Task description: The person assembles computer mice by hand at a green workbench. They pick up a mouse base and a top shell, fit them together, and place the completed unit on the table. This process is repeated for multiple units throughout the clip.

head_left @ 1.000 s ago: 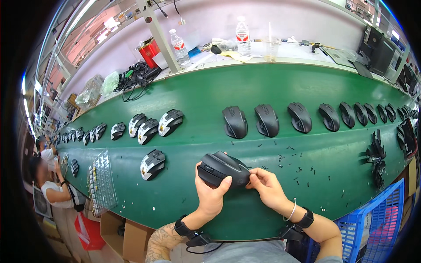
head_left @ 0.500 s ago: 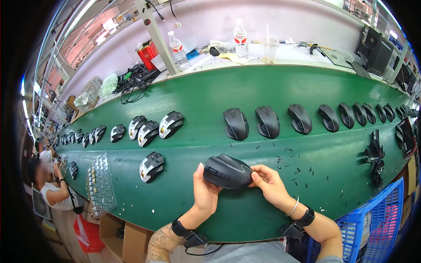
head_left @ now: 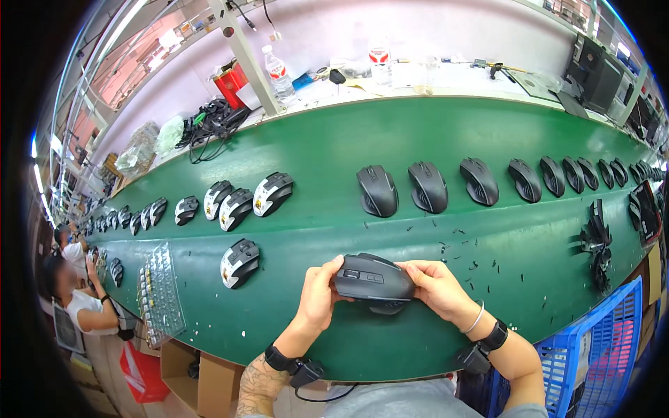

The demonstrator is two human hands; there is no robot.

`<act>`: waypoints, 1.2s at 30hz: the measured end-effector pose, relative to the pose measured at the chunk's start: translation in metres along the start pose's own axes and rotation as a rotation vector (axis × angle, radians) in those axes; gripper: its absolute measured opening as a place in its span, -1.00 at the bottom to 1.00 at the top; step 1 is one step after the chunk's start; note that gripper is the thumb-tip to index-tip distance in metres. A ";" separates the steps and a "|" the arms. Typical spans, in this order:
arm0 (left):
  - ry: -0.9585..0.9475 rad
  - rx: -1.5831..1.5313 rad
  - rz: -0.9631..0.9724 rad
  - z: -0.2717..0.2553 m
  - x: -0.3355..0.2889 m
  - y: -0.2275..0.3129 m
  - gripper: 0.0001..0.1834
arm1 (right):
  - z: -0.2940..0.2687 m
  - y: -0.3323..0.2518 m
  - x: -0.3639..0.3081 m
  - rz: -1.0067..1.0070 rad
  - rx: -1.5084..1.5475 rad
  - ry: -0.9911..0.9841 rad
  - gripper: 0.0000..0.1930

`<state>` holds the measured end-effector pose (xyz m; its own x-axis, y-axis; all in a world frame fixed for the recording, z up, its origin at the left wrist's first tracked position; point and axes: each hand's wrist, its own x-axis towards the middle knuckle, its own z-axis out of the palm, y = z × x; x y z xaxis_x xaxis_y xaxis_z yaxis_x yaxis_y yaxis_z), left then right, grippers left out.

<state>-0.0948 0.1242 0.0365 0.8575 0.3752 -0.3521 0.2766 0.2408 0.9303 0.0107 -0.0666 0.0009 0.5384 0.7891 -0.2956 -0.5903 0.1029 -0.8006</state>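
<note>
Between both hands I hold a black computer mouse [head_left: 373, 280] above the near part of the green bench, its scroll wheel end toward the left. My left hand [head_left: 320, 292] grips that end, thumb along the near corner of the buttons. My right hand [head_left: 435, 289] pinches the rounded rear end. To the left lies a mouse with white side panels and a black top [head_left: 240, 263]. Beyond my hands a row of finished-looking black mice starts with one [head_left: 377, 190] and runs off to the right. Fingers under the held mouse are hidden.
White-and-black mice [head_left: 273, 194] line the bench's left side, near a clear plastic tray [head_left: 164, 296]. Small black scraps [head_left: 474, 265] are scattered right of my hands, before a pile of black parts [head_left: 598, 237]. A blue crate [head_left: 592, 341] stands at lower right. Co-workers sit far left.
The mouse in my hands has been rolled over and turned, so its buttons and wheel now face up and its side grip points toward me. Both hands shifted slightly with it.
</note>
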 end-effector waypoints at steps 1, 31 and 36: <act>0.001 -0.041 -0.032 0.000 0.000 -0.002 -0.30 | 0.000 -0.003 -0.001 0.025 0.031 -0.010 -0.64; -0.073 0.249 0.128 -0.047 0.083 0.006 -0.64 | -0.071 -0.082 -0.024 -0.594 -1.098 0.632 -0.67; -0.231 0.323 -0.058 -0.101 0.142 0.031 -0.65 | -0.197 -0.132 -0.080 -0.458 -1.762 1.518 -0.57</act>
<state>-0.0079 0.2753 0.0052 0.9012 0.1497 -0.4068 0.4181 -0.0521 0.9069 0.1642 -0.2621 0.0280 0.8066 -0.0362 0.5899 0.0793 -0.9825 -0.1686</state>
